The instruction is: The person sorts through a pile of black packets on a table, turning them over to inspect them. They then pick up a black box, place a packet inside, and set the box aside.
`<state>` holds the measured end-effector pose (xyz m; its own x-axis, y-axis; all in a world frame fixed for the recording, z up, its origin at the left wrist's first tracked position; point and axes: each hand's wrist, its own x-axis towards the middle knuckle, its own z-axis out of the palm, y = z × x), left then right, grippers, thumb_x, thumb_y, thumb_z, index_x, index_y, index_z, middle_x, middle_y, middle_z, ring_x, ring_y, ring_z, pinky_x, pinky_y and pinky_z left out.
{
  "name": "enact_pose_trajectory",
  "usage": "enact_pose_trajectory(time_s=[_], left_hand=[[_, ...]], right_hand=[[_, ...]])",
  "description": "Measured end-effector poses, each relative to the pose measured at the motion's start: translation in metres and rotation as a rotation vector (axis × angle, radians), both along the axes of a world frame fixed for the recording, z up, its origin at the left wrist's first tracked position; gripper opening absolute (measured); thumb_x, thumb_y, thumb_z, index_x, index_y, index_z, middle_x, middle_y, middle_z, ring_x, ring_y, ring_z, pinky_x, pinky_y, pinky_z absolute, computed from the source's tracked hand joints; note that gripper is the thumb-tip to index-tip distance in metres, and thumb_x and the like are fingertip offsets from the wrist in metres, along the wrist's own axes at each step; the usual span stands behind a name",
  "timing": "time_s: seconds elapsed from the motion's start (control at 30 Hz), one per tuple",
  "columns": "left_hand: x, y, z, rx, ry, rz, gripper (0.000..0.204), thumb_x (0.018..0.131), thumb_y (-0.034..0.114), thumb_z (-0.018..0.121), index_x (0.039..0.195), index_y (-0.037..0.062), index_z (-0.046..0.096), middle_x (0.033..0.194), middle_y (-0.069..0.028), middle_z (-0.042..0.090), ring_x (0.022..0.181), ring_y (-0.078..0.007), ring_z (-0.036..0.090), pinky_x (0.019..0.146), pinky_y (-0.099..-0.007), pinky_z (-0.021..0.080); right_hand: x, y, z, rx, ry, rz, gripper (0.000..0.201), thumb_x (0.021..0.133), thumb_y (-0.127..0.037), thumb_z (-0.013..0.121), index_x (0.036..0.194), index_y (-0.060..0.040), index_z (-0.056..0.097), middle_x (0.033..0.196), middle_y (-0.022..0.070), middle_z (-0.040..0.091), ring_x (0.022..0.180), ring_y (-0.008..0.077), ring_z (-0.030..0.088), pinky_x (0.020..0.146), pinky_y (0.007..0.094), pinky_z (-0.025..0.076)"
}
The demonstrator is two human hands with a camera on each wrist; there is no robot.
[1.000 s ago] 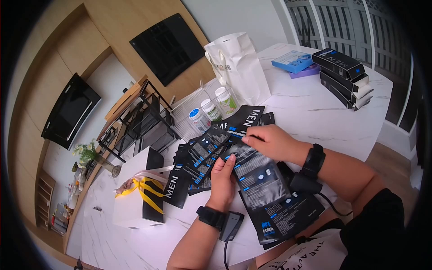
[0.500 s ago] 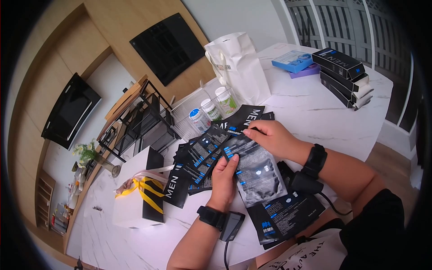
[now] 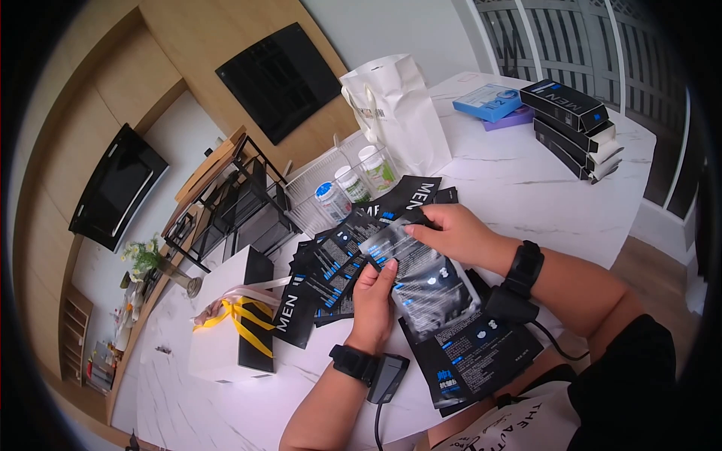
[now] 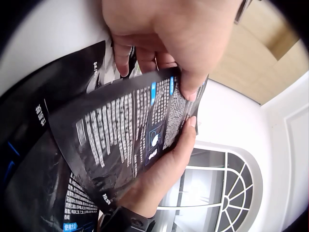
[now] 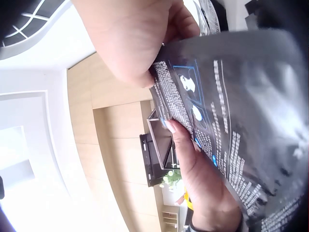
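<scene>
Both hands grip one black face mask sachet (image 3: 432, 289) with printed text and small face drawings. My left hand (image 3: 372, 304) pinches its left edge with the thumb on the front. At the top right edge my right hand (image 3: 459, 234) pinches it between thumb and fingers, close to the left thumb in the left wrist view. Glare runs over the foil in the right wrist view. Below the held sachet lie more black sachets (image 3: 489, 364) near the person's lap. A fanned pile of MEN sachets (image 3: 297, 312) spreads behind the hands.
A white box (image 3: 226, 346) with a yellow ribbon (image 3: 248, 323) stands left of the pile. Behind are a clear basket (image 3: 304, 203) with bottles (image 3: 350, 183) and a white paper bag (image 3: 398, 120). Black MEN boxes (image 3: 568, 109) and a blue box (image 3: 489, 101) lie far right.
The held sachet has tilted and shifted slightly, and the glare on its foil has moved. Both hands keep their hold, moving only a little. The other sachets lie as before.
</scene>
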<state>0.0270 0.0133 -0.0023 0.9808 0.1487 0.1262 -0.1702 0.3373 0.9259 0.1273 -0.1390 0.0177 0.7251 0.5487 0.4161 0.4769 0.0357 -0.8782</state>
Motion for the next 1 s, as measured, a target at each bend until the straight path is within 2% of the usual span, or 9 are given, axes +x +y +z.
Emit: enact_pose_trajectory(time_s=[0.2,0.27,0.33,0.47,0.57,0.7,0.8,0.93,1.0], left_hand=[[-0.001,0.002,0.0,-0.033,0.033,-0.022,0.017,0.089,0.013,0.051,0.102,0.0037,0.057,0.099,-0.0034,0.061,0.088,-0.0096,0.056,0.081,-0.024,0.043],[-0.002,-0.002,0.005,-0.047,0.006,-0.006,0.018,0.089,0.013,0.05,0.103,0.0037,0.057,0.099,-0.0034,0.061,0.089,-0.0097,0.056,0.081,-0.024,0.043],[-0.003,-0.005,0.007,-0.062,-0.023,0.01,0.018,0.089,0.013,0.05,0.104,0.0037,0.056,0.099,-0.0034,0.06,0.089,-0.0098,0.055,0.081,-0.0241,0.043],[-0.002,-0.005,0.007,-0.094,-0.062,0.006,0.019,0.09,0.013,0.049,0.105,0.0043,0.053,0.101,-0.0036,0.059,0.091,-0.0102,0.055,0.082,-0.0248,0.042],[-0.001,-0.001,0.006,-0.106,-0.069,0.016,0.019,0.09,0.014,0.049,0.106,0.005,0.052,0.102,-0.0038,0.059,0.092,-0.0104,0.054,0.083,-0.0253,0.042],[-0.003,-0.004,0.008,-0.121,-0.038,-0.044,0.02,0.089,0.014,0.05,0.107,0.0044,0.053,0.103,-0.0041,0.059,0.092,-0.0107,0.055,0.082,-0.0254,0.043],[-0.004,-0.004,0.007,-0.066,0.027,-0.054,0.022,0.09,0.017,0.049,0.108,0.0049,0.052,0.102,-0.0041,0.059,0.09,-0.0119,0.056,0.08,-0.0264,0.045],[-0.003,-0.002,0.006,-0.053,0.038,-0.018,0.023,0.09,0.019,0.049,0.108,0.0055,0.051,0.101,-0.0044,0.059,0.087,-0.0135,0.058,0.078,-0.0275,0.047],[-0.002,0.0,0.006,-0.079,0.039,-0.004,0.023,0.09,0.019,0.049,0.109,0.0056,0.051,0.101,-0.0045,0.06,0.087,-0.0137,0.058,0.079,-0.0277,0.047]], right_hand=[[-0.023,-0.007,0.021,0.049,-0.25,0.176,0.024,0.083,-0.023,0.059,0.084,0.0005,0.058,0.063,0.0053,0.056,0.056,0.0078,0.046,0.053,0.0258,0.039],[-0.015,-0.007,0.019,0.004,-0.233,0.112,0.023,0.083,-0.023,0.059,0.08,0.0001,0.058,0.06,0.0034,0.055,0.055,0.0067,0.044,0.05,0.025,0.038],[-0.007,-0.005,0.016,0.007,-0.013,-0.001,0.026,0.083,-0.024,0.06,0.075,0.0001,0.057,0.057,0.0005,0.052,0.053,0.0047,0.042,0.047,0.0229,0.035],[0.004,0.007,-0.001,0.189,0.1,0.102,0.031,0.083,-0.029,0.06,0.07,-0.0007,0.056,0.057,-0.004,0.049,0.051,0.0016,0.039,0.044,0.0201,0.032],[-0.003,0.003,0.007,0.146,0.256,0.203,0.032,0.084,-0.032,0.059,0.072,-0.0027,0.057,0.058,-0.004,0.05,0.05,0.0018,0.042,0.042,0.0196,0.033],[-0.006,0.002,0.009,0.161,0.231,0.176,0.03,0.085,-0.033,0.058,0.075,-0.0042,0.058,0.06,-0.0031,0.052,0.049,0.0031,0.046,0.041,0.0192,0.035],[0.001,0.005,0.003,0.274,0.356,0.119,0.03,0.085,-0.033,0.057,0.078,-0.0041,0.059,0.062,-0.0024,0.053,0.048,0.0043,0.048,0.04,0.0193,0.036],[-0.012,-0.003,0.019,0.161,0.415,0.09,0.033,0.085,-0.036,0.055,0.084,-0.0036,0.059,0.064,-0.0021,0.054,0.05,0.0047,0.05,0.041,0.0195,0.04],[-0.017,-0.002,0.019,0.056,0.338,0.202,0.031,0.084,-0.035,0.056,0.087,-0.0042,0.059,0.064,-0.0021,0.055,0.05,0.0055,0.052,0.041,0.0201,0.042]])
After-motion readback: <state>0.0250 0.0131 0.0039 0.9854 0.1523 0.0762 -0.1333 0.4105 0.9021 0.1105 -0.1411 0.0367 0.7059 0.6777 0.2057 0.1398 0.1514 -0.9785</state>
